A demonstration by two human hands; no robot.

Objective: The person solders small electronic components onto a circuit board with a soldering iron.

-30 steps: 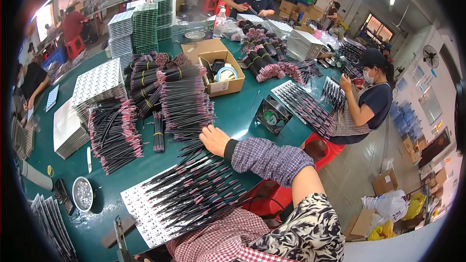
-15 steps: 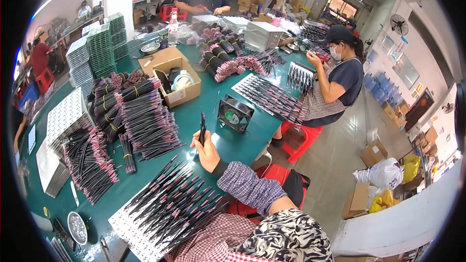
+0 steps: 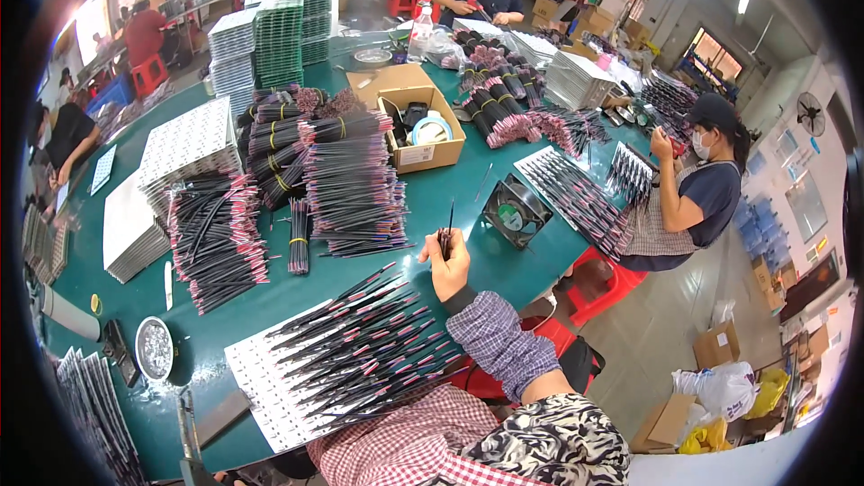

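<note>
While the right hand [image 3: 447,267] hovers just beyond the far right corner of the white panel [image 3: 256,387], its thumb and fingers pinch a few thin black wires [image 3: 451,216], one end poking up above the fist. In the head view the left hand cannot be made out, so whether it grasps anything cannot be told.

The panel lies at the near edge of the green table [image 3: 396,283], close against the person's checked apron [image 3: 405,441]. Black leads with pink ends [image 3: 360,351] cover most of it in slanting rows, leaving its left side bare and dotted with small marks.

Left of the panel stands a round metal bowl [image 3: 154,351] holding small shiny bits; a dark flat block [image 3: 223,418] lies right beside its left edge. Beyond the panel is a tall heap of black wires [image 3: 355,198], with a small banded bundle [image 3: 299,236] to that heap's left. Farther beyond sits an open cardboard box [image 3: 427,158]. Beyond the panel and to its right, a square black fan [image 3: 517,211] stands tilted on the table.
</note>
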